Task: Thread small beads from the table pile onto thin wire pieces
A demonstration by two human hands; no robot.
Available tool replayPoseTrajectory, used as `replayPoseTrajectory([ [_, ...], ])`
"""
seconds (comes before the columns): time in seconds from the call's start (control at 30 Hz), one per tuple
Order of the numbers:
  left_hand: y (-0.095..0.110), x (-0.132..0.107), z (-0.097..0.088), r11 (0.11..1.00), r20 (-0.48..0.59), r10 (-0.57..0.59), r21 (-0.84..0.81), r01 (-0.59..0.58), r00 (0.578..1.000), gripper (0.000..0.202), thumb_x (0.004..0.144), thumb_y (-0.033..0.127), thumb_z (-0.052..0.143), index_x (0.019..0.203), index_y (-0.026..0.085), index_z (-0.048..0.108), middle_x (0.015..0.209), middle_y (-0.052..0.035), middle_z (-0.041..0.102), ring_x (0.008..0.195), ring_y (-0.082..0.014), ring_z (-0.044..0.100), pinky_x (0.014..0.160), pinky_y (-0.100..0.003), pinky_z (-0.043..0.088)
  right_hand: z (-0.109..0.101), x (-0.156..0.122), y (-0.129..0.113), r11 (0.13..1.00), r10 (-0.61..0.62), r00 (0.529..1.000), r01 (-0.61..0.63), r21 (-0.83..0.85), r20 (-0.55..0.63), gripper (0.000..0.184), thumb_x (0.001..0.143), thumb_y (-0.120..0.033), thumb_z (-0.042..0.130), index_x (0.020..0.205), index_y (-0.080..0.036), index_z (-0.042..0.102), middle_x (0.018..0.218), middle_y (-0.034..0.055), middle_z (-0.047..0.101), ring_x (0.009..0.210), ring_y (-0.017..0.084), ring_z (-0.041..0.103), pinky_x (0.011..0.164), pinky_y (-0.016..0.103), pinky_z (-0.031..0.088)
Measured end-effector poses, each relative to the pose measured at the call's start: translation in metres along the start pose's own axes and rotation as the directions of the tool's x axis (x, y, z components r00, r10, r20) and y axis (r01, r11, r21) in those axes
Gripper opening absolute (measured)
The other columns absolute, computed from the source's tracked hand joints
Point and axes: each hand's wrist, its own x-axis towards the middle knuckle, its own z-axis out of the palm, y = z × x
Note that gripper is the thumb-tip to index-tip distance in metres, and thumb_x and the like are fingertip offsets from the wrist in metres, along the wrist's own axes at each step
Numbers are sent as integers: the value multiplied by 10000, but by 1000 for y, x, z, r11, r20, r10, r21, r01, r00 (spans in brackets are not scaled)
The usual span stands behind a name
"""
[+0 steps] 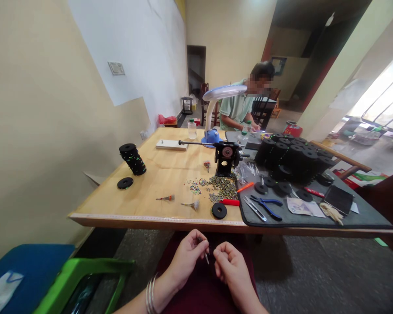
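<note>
My left hand (188, 255), with bangles at the wrist, pinches a small thin grey piece (207, 258) between thumb and forefinger, over my lap. Just to its right, my right hand (232, 265) is closed in a pinch. What its fingertips hold, if anything, is too small to make out. Both hands are below the table's front edge, close together but apart. On the table (118, 207) above them lie a black ring (219, 211), a red-handled tool (229, 202), two feathery tufted pieces, one orange (169, 198) and one whitish (194, 204), and a spread of tiny metallic pieces (224, 187).
A black winding device (225, 159) with a long rod stands mid-table before a blue-based lamp (211, 136). Black ring stacks (291, 157), blue-handled pliers (267, 205), snips (255, 208) and a banknote (304, 207) lie right. Another person (237, 107) sits opposite. A green stool (68, 279) is left.
</note>
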Motion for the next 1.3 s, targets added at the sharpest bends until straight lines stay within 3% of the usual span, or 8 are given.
replayPoseTrajectory([
  [0.37,0,-1,1,996,-35,40,75,-37,999,184,719,286,677,711,166,537,606,18,585,548,-108,488,553,-229,391,8,-4,-11,992,126,984,-126,-3,129,322,700,-469,619,648,-197,455,340,-97,456,280,26,230,325,168,128],
  [1.03,-1,-1,0,991,-18,67,115,-64,998,144,717,255,673,704,167,560,621,28,559,562,-111,486,557,-220,397,6,0,-7,985,128,978,-145,96,165,297,695,-428,634,651,-185,470,346,-102,448,275,17,222,317,162,101],
  [1.3,2,-5,0,971,11,125,206,-125,992,88,743,227,641,715,174,576,674,11,559,615,-132,500,596,-229,409,3,2,-6,984,119,985,-134,118,122,393,666,-530,663,662,-192,462,355,-108,437,282,20,227,320,159,115],
])
